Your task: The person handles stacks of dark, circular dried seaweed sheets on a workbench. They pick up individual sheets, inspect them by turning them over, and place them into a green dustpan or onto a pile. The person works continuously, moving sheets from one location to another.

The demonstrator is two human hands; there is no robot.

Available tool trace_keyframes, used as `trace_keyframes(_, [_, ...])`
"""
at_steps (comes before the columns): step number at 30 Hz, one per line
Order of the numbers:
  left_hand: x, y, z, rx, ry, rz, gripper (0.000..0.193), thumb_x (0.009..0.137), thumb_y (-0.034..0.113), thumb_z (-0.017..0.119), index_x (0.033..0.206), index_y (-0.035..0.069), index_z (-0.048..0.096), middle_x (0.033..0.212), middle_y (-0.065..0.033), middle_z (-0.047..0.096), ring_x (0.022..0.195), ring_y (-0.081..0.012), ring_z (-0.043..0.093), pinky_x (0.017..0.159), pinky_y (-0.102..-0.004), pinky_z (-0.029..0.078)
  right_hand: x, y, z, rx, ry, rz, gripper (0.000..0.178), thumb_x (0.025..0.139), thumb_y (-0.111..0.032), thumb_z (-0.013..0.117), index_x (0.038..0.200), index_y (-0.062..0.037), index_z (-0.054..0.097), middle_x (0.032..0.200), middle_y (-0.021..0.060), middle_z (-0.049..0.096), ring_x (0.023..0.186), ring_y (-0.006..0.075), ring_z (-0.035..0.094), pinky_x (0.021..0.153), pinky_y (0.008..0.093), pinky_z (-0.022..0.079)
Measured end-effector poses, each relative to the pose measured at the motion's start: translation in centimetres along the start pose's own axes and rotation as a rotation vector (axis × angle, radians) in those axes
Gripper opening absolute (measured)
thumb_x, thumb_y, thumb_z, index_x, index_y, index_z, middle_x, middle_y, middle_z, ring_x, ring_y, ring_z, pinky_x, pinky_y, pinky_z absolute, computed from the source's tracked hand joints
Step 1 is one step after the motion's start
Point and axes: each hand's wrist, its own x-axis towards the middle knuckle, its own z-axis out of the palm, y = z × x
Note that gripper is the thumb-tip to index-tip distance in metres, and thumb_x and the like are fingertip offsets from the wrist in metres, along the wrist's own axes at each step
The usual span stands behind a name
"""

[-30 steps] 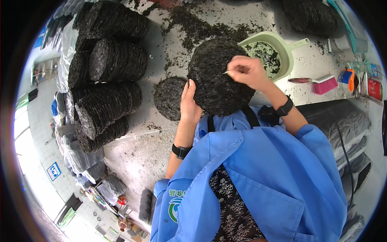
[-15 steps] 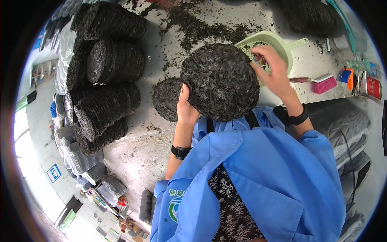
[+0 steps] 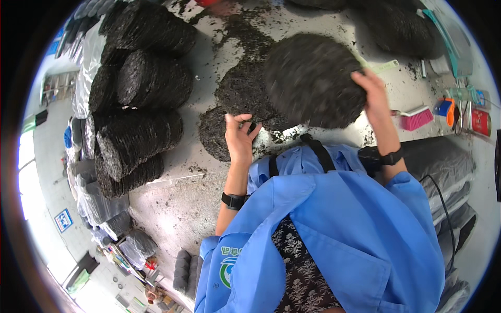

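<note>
My right hand (image 3: pixel 373 96) grips the right edge of a large round dark seaweed cake (image 3: pixel 315 78), raised over the table and blurred by motion. My left hand (image 3: pixel 240 140) has its fingers apart and holds nothing that I can make out. Close behind its fingertips lie another seaweed cake (image 3: pixel 242 88), partly covered by the raised one, and a smaller one (image 3: pixel 211 135) on the table. The raised cake hides most of a pale green dustpan, whose handle (image 3: pixel 386 66) shows beyond it.
Stacks of round seaweed cakes (image 3: pixel 138 138) stand at the left, and another dark stack (image 3: pixel 399 31) at the far right. Loose seaweed crumbs (image 3: pixel 245 34) litter the table (image 3: pixel 209 57). A pink-bristled brush (image 3: pixel 417 119) lies at right, near an orange-and-blue item (image 3: pixel 448 111).
My right hand has closed on the cake's edge and carried it up and right. My left hand has let go of it. Another cake now shows beneath, and the dustpan is mostly covered.
</note>
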Motion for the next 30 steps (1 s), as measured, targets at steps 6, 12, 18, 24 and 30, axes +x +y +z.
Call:
trace_keyframes(6, [0.0, 0.6, 0.6, 0.106, -0.019, 0.186, 0.026, 0.083, -0.005, 0.063, 0.076, 0.012, 0.045, 0.060, 0.0090, 0.042, 0.052, 0.0004, 0.037, 0.047, -0.0162, 0.028, -1.6, 0.9, 2.0, -0.528, 0.261, -0.554, 0.027, 0.087, -0.012, 0.060, 0.112, -0.0015, 0.057, 0.108, 0.0082, 0.059, 0.093, 0.0188, 0.059, 0.080, 0.0286, 0.048])
trace_keyframes(12, [0.2, 0.3, -1.3, -0.096, -0.182, 0.137, 0.024, 0.084, -0.011, 0.051, 0.084, 0.012, 0.043, 0.081, 0.0023, 0.049, 0.071, -0.0081, 0.051, 0.062, -0.0226, 0.046, -3.1, 3.2, 6.4, -1.219, -0.838, -1.014, 0.037, 0.075, -0.031, 0.068, 0.108, -0.0152, 0.060, 0.115, 0.0099, 0.054, 0.104, 0.0305, 0.053, 0.088, 0.0395, 0.046])
trace_keyframes(18, [-0.6, -0.1, -3.2, -0.259, -0.349, 0.132, 0.040, 0.081, -0.018, 0.040, 0.109, 0.011, 0.043, 0.109, -0.0080, 0.053, 0.098, -0.0175, 0.057, 0.081, -0.0325, 0.050, -1.4, 3.4, 4.9, -0.752, -0.234, -0.342, 0.081, 0.079, -0.041, 0.070, 0.137, -0.0020, 0.029, 0.138, 0.0192, 0.035, 0.126, 0.0324, 0.035, 0.104, 0.0421, 0.028])
trace_keyframes(24, [-2.0, 2.7, -1.1, -0.687, -0.299, -0.068, 0.063, 0.090, 0.001, 0.040, 0.145, 0.013, 0.012, 0.138, -0.0136, 0.036, 0.120, -0.0278, 0.046, 0.095, -0.0420, 0.045, -0.3, 7.6, 6.2, -0.522, -0.304, -0.201, 0.075, 0.088, -0.030, 0.063, 0.140, 0.0040, 0.021, 0.137, 0.0185, 0.035, 0.128, 0.0233, 0.033, 0.105, 0.0328, 0.027])
trace_keyframes(30, [-2.0, 2.7, -2.5, -0.115, -0.056, 0.106, 0.060, 0.081, -0.003, 0.064, 0.131, 0.009, 0.034, 0.117, -0.0065, 0.052, 0.105, -0.0173, 0.051, 0.092, -0.0316, 0.044, -1.7, 7.1, 8.3, -0.522, -0.459, -0.097, 0.069, 0.088, -0.026, 0.063, 0.134, 0.0014, 0.019, 0.123, 0.0177, 0.045, 0.114, 0.0216, 0.046, 0.099, 0.0342, 0.035])
